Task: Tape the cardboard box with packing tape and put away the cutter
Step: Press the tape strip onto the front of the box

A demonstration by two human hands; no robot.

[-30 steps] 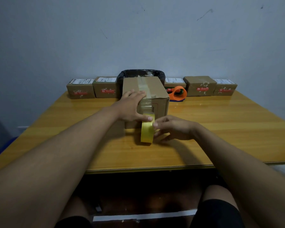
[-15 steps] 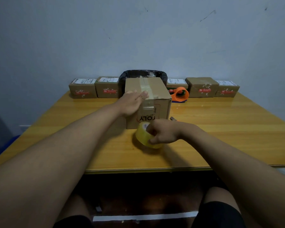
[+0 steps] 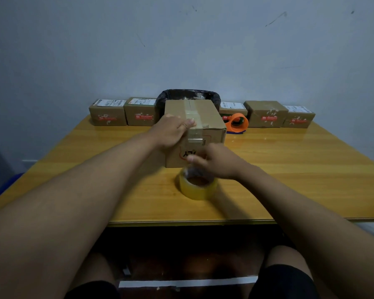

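Note:
A brown cardboard box (image 3: 211,120) stands mid-table with a strip of clear tape (image 3: 192,117) along its top and down its front face. My left hand (image 3: 170,132) lies flat on the box's top left edge, fingertips on the tape. A yellowish roll of packing tape (image 3: 197,189) lies flat on the table just in front of the box. My right hand (image 3: 219,161) is blurred just above the roll's far rim, fingers stretched toward the box front, not closed on the roll. An orange tape cutter (image 3: 238,124) sits behind the box on the right.
Several small sealed parcels (image 3: 107,115) (image 3: 266,114) line the table's back edge by the wall. A bin with a black liner (image 3: 167,98) stands behind the box. The wooden table (image 3: 300,169) has its front edge close to my knees.
The tape roll went from upright against the box front to lying flat on the table. My right hand loosened off it and rose. My left hand shifted up onto the box's top.

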